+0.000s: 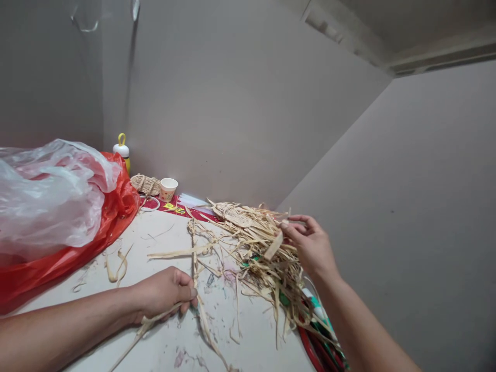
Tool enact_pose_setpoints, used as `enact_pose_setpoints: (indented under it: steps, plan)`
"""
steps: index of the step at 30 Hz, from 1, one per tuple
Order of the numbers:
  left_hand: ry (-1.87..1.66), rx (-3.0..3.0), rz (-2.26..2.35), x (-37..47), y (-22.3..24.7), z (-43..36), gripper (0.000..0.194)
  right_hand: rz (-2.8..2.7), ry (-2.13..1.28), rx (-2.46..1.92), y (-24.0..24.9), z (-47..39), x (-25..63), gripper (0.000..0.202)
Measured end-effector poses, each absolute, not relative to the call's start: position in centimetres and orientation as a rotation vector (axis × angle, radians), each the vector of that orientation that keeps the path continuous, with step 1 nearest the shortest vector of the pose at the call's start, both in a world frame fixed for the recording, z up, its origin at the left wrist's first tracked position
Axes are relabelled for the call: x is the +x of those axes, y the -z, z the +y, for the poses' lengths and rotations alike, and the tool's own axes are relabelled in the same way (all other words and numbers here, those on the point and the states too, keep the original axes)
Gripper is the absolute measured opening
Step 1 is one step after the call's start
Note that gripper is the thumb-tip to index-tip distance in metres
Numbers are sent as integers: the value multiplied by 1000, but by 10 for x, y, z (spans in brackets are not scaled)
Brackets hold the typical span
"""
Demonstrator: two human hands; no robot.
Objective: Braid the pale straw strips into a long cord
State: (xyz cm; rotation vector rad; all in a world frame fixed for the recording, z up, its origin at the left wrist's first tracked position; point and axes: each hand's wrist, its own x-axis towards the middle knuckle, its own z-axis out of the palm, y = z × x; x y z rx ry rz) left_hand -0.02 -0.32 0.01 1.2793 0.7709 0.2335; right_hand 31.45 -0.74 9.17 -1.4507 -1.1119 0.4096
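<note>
My left hand is closed on a twisted straw cord at the lower middle of the table. Loose strands trail from that hand toward the bottom edge. The cord's far end forms a knotted loop. My right hand is pinched on a straw strip above the right side of a tangled straw pile. A woven straw piece lies on the back of the pile. One flat strip lies across the table beside the cord.
Red and clear plastic bags fill the left side. A paper cup, a woven sole-shaped piece, a white ring and a yellow-white bottle stand or lie near the back wall. Straw scraps lie on the white table.
</note>
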Motion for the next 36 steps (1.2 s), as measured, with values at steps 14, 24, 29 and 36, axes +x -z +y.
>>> enact_pose_setpoints:
  steps: [14, 24, 29, 36]
  plan:
    - [-277, 1296, 778, -2, -8, -9, 37, -1252, -1540, -1405, -46, -79, 211, 25]
    - [-251, 1278, 786, -1, -9, -8, 38, -1316, -1334, -1528, -59, -81, 207, 72]
    - [-261, 1279, 785, -1, -7, -8, 35, -1507, -1285, -1701, -64, -90, 219, 58]
    - [-259, 1287, 795, -1, -7, -7, 36, -1454, -1553, -1535, -60, -101, 216, 89]
